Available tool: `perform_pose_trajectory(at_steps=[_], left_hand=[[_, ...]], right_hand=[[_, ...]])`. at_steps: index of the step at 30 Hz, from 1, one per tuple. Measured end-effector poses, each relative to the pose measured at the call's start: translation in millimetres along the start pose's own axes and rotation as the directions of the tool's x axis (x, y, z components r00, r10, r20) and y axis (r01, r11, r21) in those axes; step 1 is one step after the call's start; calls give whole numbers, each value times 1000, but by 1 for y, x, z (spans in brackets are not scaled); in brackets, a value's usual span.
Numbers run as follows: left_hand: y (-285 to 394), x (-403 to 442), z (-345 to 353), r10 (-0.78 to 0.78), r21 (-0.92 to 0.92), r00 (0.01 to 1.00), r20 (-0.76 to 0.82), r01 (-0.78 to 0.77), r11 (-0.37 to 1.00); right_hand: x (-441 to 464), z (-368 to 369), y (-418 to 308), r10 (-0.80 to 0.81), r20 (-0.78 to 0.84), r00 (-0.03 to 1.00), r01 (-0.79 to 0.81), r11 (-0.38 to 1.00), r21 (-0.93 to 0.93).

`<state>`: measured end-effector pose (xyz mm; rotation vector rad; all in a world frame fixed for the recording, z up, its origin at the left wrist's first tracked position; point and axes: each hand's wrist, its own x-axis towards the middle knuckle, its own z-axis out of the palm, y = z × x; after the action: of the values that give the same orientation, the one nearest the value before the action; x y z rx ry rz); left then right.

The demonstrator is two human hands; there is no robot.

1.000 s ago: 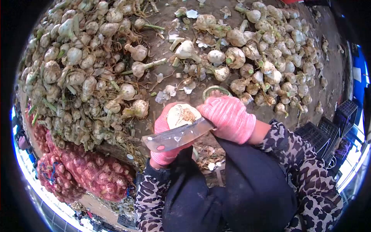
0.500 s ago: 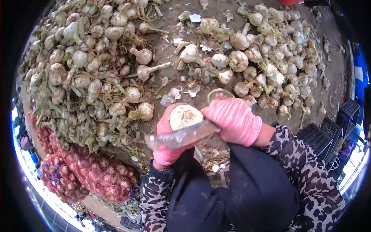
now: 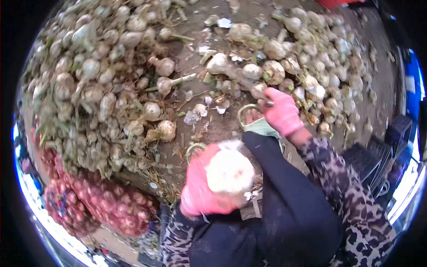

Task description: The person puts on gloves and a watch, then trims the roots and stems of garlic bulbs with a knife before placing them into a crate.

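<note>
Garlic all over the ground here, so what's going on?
A person in pink gloves is working on garlic by hand. Their left hand holds a large, pale garlic bulb above their lap. Their right hand is out in front, apart from the bulb, gripping what looks like a knife, though it is blurred. A big garlic heap lies to their left and a smaller pile to their right. Filled red mesh bags lie nearby.
</note>
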<state>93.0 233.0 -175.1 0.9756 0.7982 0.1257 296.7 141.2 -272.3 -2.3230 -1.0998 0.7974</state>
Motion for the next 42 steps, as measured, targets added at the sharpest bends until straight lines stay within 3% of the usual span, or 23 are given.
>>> perform_pose_trajectory(at_steps=[2,5,7,9,11,13,17,19,20,21,22,24,25,27,29,31,32,33,34,35,37,39,42], left_hand=[[-12,14,-14,36,4,998,-46,-36,999],[-19,24,1,153,-24,984,-94,-156,987],[-17,28,-10,453,786,888,76,-333,521],[-28,27,-12,491,753,871,-8,-318,576],[-36,28,-13,20,-218,900,-436,-127,968],[-32,24,-23,86,-648,986,-142,-159,745],[-11,28,-17,-196,-153,962,-189,169,974],[-30,26,-10,165,68,924,-344,-151,986],[-54,32,-25,434,541,864,-253,-246,804],[-31,26,-19,256,394,924,-285,-130,910],[-15,26,-21,425,617,898,-114,-271,739],[3,26,-38,598,789,781,182,-479,384],[6,24,-43,625,716,765,153,-522,464],[8,30,-32,306,547,901,-307,-96,832],[17,43,-3,376,270,923,-79,-343,899],[24,43,7,255,96,938,236,-283,954],[25,52,-4,313,472,892,325,-440,764],[-4,53,-23,454,765,860,235,-451,459],[-19,60,-38,151,988,987,46,-68,140],[-50,58,-68,404,931,898,173,-15,-365],[-93,37,-123,527,923,831,178,45,-382],[-144,57,-197,425,245,875,234,369,-896],[-124,50,-201,328,897,895,-302,384,-221]], right_hand=[[-16,0,-20,107,8,994,-86,752,654],[-12,-39,-60,92,729,678,-675,469,569],[-21,-26,-66,-1,654,757,-606,374,702],[-18,-31,-64,-34,532,846,-427,553,716],[-18,-47,-81,-59,456,888,-335,596,730],[-13,-37,-67,-397,339,853,70,731,679],[-14,-35,-66,-391,122,912,332,881,338],[-12,-45,-72,-492,67,868,478,864,158],[-8,-41,-66,-487,69,871,473,868,152],[-4,-31,-52,-467,129,875,459,884,87],[0,-21,-38,-446,185,876,450,893,19],[5,-21,-4,-54,325,944,154,945,-289],[1,-21,19,2,241,971,60,966,-250],[-8,-16,43,181,7,983,-178,959,221],[-6,-22,20,398,241,885,-457,647,610],[-7,26,101,204,498,843,-517,49,855],[-3,-23,6,257,299,919,-392,676,624],[-1,-30,-6,296,324,899,-434,707,559],[1,-25,1,212,248,945,-323,720,614],[1,-28,0,200,191,961,-264,873,411],[-2,-20,6,160,147,976,-206,900,383],[-1,-18,4,105,155,982,-140,960,242],[-5,-17,-5,133,162,978,-190,888,419]])
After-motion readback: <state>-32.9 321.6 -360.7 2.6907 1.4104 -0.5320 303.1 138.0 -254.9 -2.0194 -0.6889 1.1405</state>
